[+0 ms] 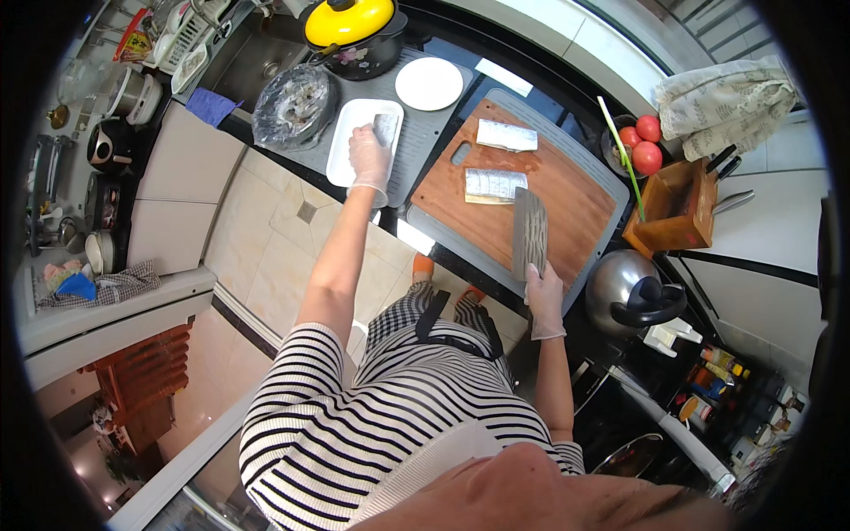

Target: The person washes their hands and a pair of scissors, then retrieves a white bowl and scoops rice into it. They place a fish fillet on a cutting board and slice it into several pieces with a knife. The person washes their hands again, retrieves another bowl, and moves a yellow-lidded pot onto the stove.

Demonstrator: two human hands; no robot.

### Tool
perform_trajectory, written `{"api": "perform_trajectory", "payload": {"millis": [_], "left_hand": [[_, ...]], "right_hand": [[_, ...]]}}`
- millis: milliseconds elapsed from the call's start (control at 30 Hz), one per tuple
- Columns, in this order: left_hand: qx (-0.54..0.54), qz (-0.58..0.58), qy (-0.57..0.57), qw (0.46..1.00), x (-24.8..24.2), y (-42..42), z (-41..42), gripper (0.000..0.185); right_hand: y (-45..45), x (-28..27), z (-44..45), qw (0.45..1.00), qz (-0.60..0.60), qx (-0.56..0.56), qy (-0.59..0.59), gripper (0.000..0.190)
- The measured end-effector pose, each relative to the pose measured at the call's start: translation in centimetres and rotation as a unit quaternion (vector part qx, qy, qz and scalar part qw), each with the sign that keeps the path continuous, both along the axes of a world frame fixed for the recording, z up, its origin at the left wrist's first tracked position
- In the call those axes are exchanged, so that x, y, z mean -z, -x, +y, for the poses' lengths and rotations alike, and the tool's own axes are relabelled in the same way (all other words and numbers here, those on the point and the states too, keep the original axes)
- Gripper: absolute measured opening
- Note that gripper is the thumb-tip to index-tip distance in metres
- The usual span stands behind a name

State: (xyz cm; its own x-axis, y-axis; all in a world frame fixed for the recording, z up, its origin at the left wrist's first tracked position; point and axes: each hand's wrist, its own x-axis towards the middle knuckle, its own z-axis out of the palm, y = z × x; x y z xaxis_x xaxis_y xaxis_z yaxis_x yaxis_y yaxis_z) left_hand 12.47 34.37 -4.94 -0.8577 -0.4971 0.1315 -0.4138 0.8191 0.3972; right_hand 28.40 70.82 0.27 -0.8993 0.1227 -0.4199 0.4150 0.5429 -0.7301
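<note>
My left hand (369,159), in a clear disposable glove, is over a white tray (342,156) with curled fingers at a silvery piece of fish (387,126). The fingertips are hidden, but they look closed on its edge. My right hand (546,300), also gloved, grips the handle of a cleaver (530,232). The blade lies over the right part of a wooden cutting board (571,206), its tip beside a scored piece of fish (495,184). Another silvery fish piece (507,135) rests farther back on the board.
A white plate (429,83), a plastic-covered bowl (295,109) and a yellow-lidded pot (358,46) stand behind the tray. Right of the board are tomatoes (647,158), a wooden knife block (677,206) with knives and a metal kettle (624,292). A sink (265,50) is at far left.
</note>
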Motion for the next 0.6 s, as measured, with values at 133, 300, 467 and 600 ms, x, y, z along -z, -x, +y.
{"api": "perform_trajectory", "payload": {"millis": [133,300,467,600], "left_hand": [[-0.008,-0.198,0.007,0.98,0.5,1.6,-1.5,0.041],[-0.035,-0.244,0.067,0.967,1.0,2.8,-1.9,0.043],[-0.041,-0.168,0.077,0.982,-0.5,2.3,-2.8,0.046],[-0.045,-0.074,0.048,0.995,-3.2,1.5,-2.8,0.049]], "right_hand": [[-0.9,0.7,-0.1,0.999,-0.01,0.013,0.03,0.026],[-1.4,2.1,-0.2,1.0,-0.01,0.013,0.003,0.029],[-1.6,1.9,0.3,0.999,-0.052,0.008,0.003,0.032],[-2.2,1.2,0.0,0.997,-0.052,-0.033,-0.036,0.033]]}}
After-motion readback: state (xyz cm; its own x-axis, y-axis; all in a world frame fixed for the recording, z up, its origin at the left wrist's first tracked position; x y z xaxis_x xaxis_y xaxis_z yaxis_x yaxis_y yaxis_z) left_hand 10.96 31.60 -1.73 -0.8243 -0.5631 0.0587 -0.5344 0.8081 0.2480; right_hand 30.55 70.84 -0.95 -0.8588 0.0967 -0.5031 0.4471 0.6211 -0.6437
